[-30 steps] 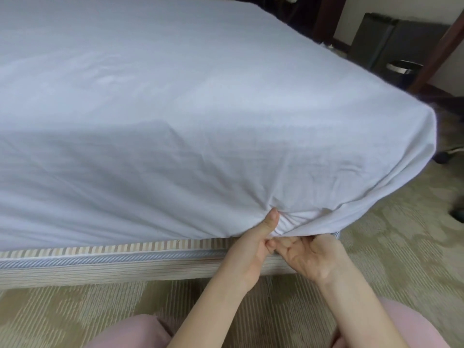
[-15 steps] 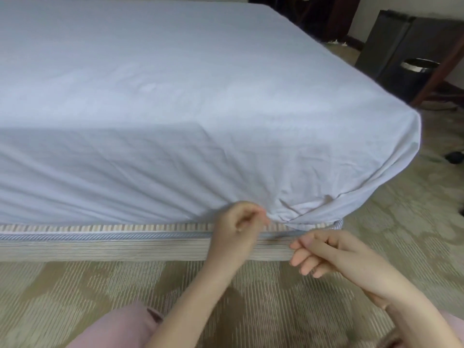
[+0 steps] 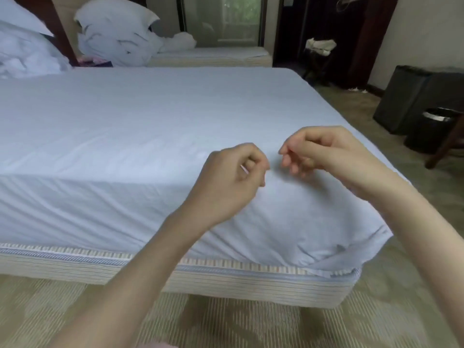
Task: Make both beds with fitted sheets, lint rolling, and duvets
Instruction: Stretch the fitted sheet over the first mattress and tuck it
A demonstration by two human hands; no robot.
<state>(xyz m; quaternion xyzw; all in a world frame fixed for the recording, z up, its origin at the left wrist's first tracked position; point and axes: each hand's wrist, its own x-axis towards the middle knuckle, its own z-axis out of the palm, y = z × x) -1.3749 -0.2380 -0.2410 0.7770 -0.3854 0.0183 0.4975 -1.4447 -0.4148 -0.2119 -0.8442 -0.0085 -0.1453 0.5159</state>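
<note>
Fitted sheet [image 3: 140,126] looks tucked. Above its near corner, left hand [image 3: 233,179] is curled, contents unclear; right hand [image 3: 324,151] is loose and empty. Lint rolling likely follows.

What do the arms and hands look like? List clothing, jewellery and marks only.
The left forearm and right forearm are bare, with no sleeves in view. The left hand and right hand wear no gloves; no watch, bracelet or ring shows.

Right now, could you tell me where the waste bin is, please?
The waste bin stands on the carpet at far right of the head view, beside the black cabinet.
</note>
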